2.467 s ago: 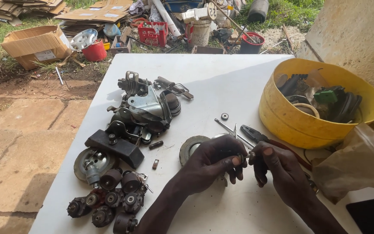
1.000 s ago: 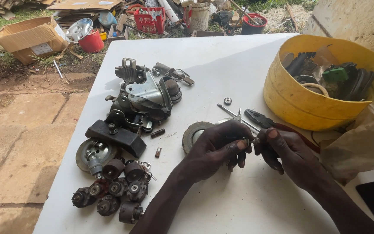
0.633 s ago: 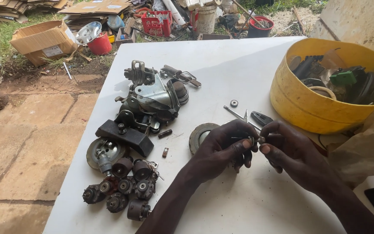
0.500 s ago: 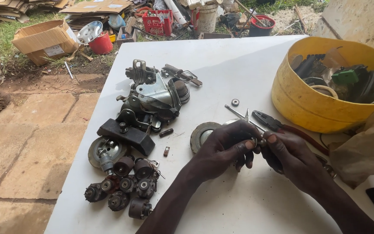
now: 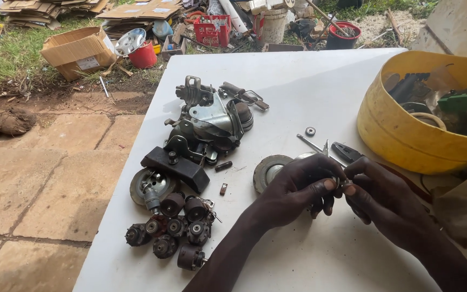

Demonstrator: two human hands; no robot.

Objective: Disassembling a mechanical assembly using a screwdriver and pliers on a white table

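Note:
My left hand (image 5: 298, 186) and my right hand (image 5: 382, 197) meet over the white table (image 5: 309, 81), fingertips pinched together on a small metal part (image 5: 344, 185) that is mostly hidden between them. Just behind the hands lie pliers with dark handles (image 5: 344, 151) and a grey wheel disc (image 5: 268, 172). A small bearing ring (image 5: 310, 131) rests on the table farther back.
A pile of dark caster wheels and metal brackets (image 5: 190, 157) covers the table's left half. A yellow tub (image 5: 406, 135) full of parts stands at the right. Paving, grass, a cardboard box (image 5: 77, 51) and a red bucket (image 5: 142, 54) lie beyond the table's left edge.
The view has shifted slightly. Both hands stay together at the same spot, fingers working on the small part between them.

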